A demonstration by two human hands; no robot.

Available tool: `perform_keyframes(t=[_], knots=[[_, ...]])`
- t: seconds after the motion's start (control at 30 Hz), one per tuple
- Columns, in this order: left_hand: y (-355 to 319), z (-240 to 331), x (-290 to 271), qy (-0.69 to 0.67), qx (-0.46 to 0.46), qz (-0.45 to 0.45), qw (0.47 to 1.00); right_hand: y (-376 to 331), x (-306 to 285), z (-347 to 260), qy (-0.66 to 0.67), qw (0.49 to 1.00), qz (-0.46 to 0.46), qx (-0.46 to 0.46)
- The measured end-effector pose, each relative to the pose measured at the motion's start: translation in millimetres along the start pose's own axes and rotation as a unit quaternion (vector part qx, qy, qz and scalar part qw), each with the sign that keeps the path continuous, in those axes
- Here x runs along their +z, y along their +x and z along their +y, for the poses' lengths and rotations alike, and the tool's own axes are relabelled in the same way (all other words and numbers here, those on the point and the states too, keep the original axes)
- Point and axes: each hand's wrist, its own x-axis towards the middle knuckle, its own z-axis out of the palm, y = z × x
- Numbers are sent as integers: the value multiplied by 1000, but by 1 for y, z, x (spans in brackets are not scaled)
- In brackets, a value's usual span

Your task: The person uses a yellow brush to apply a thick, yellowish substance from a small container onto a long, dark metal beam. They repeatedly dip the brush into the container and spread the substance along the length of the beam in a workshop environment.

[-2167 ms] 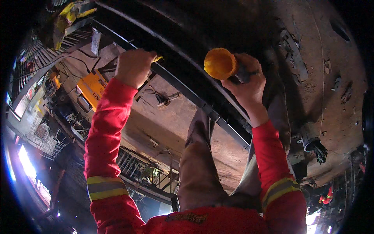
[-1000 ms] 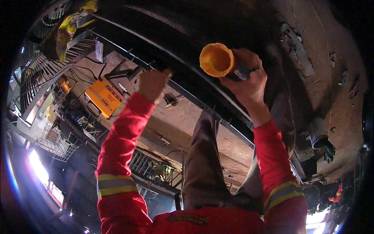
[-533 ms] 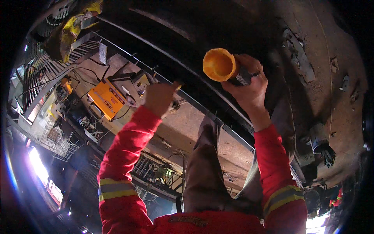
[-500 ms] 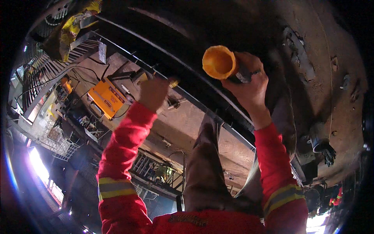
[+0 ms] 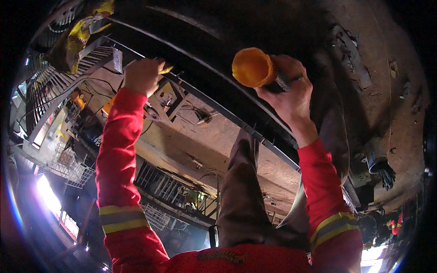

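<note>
One left hand (image 5: 140,76) pinches one small yellow-tipped tool (image 5: 165,70) (axis near sideways, tip right) by one dark beam (image 5: 218,107) slanting down rightward. One right hand (image 5: 291,91) grips one orange cup (image 5: 251,67), well apart, mouth facing up-left.

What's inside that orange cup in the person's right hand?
Inside the orange cup, only orange inner wall shows. The deepest part is too dim and blurred to tell whether anything lies there. The right hand covers none of the opening.
</note>
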Motion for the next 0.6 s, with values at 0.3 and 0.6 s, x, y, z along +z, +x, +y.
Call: perform_keyframes(t=[0.3,0.6], knots=[[3,68,-7,-52,18,-116,992,-1,5,-3,36,999,15,5],[-19,36,-7,-63,37,-84,994,3,2,-1,26,998,27,-47]])
